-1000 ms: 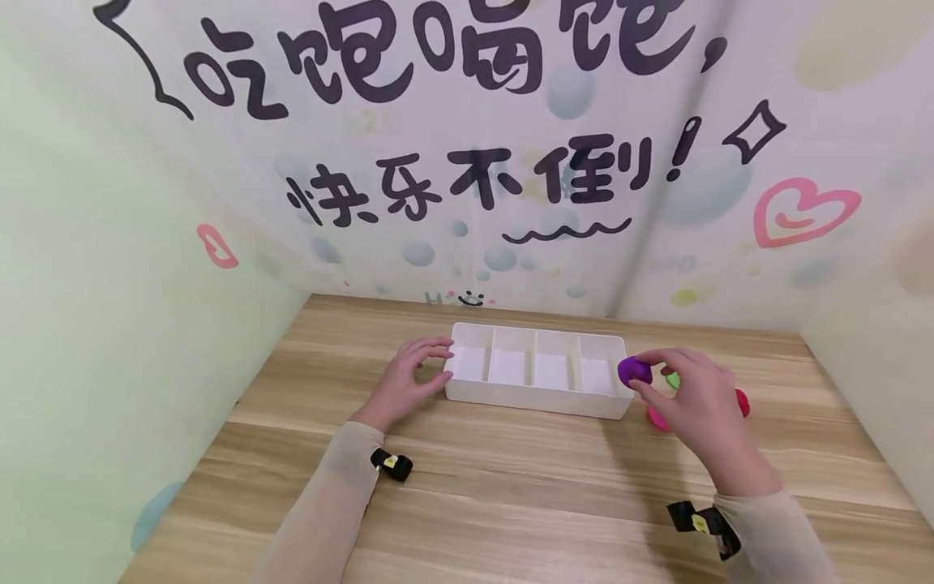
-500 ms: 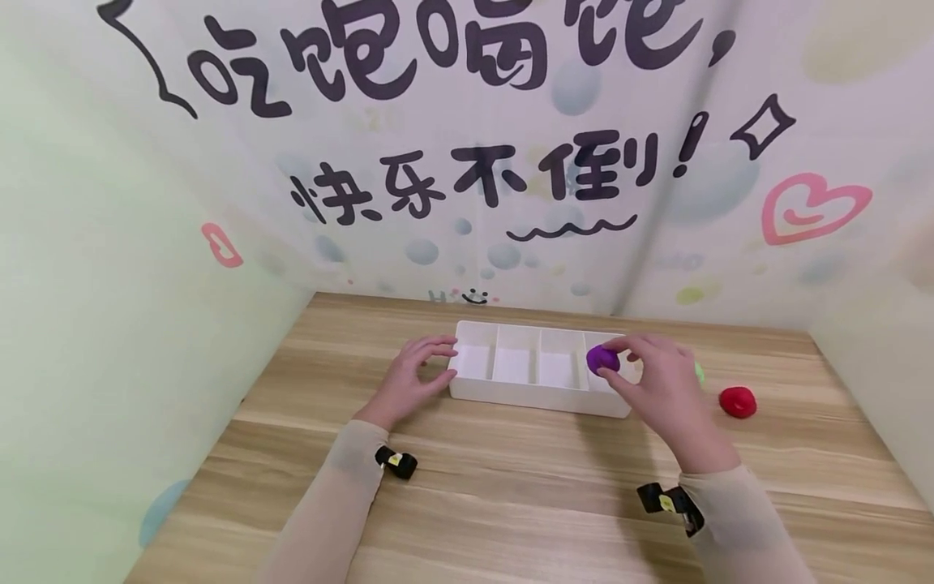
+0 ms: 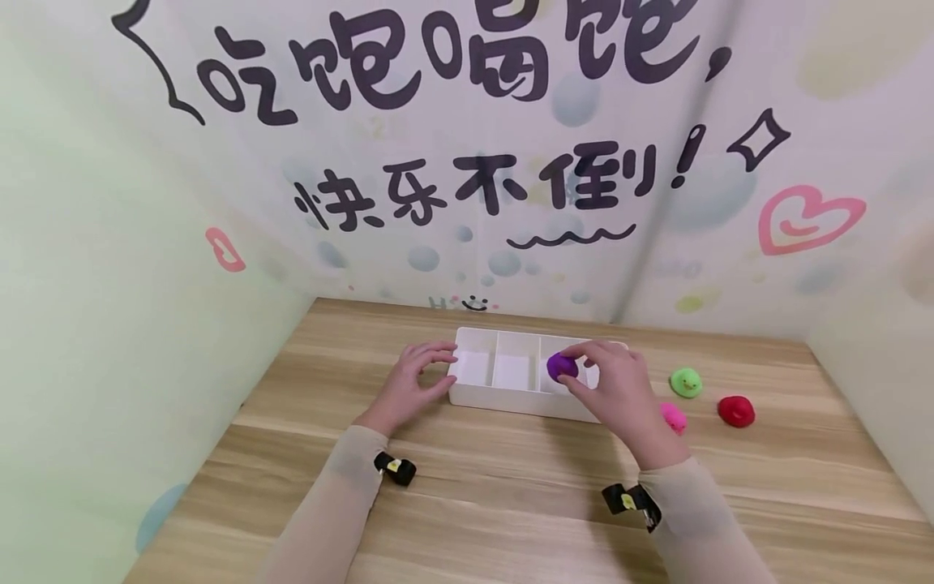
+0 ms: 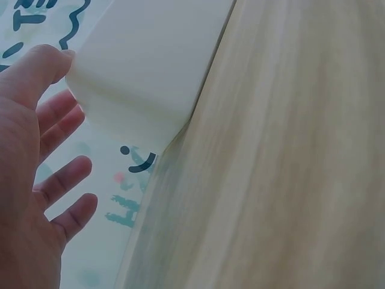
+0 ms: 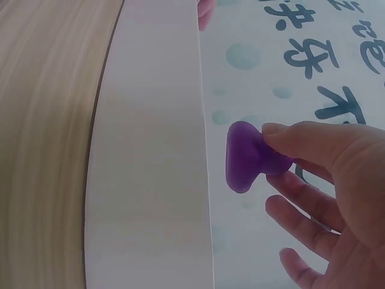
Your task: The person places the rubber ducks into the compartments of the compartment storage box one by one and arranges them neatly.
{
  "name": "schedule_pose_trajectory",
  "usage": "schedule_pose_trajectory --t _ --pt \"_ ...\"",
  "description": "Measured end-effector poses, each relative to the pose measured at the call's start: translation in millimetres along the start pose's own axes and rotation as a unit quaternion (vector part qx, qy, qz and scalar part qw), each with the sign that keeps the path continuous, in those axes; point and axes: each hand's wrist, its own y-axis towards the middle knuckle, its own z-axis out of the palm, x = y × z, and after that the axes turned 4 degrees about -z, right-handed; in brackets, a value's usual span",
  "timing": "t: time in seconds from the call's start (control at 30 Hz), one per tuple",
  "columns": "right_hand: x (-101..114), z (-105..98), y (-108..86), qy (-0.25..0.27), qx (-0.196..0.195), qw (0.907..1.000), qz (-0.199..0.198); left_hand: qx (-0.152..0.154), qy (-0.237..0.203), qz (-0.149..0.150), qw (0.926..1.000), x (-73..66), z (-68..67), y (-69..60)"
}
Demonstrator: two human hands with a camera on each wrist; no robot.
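Note:
A white tray (image 3: pixel 511 398) with divided compartments stands on the wooden table. My right hand (image 3: pixel 619 395) pinches a purple toy (image 3: pixel 562 367) between thumb and fingers over the tray's right half; the right wrist view shows the purple toy (image 5: pixel 243 158) at the fingertips of that hand (image 5: pixel 337 186), above the rim. At the tray's left end, my left hand (image 3: pixel 411 384) rests its fingertips and thumb on the edge. In the left wrist view that hand (image 4: pixel 36 144) has thumb and fingers apart at the tray's end (image 4: pixel 141 72).
Right of the tray lie a green duck toy (image 3: pixel 686 382), a pink toy (image 3: pixel 674 418) partly beside my right forearm, and a red toy (image 3: pixel 736 411). A printed cloth wall (image 3: pixel 467 268) stands behind the table (image 3: pixel 467 495).
My right hand has carried the purple toy leftward from the tray's right end to above its compartments. The green and pink toys have come into fuller view. The left hand has stayed at the tray.

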Motion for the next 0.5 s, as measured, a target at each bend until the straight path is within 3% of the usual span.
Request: schedule_pose_trajectory --t 0.5 --pt "27 23 25.5 0.011 0.013 0.9994 -0.03 0.002 0.018 0.003 0.9998 -0.4 -1.3 -0.7"
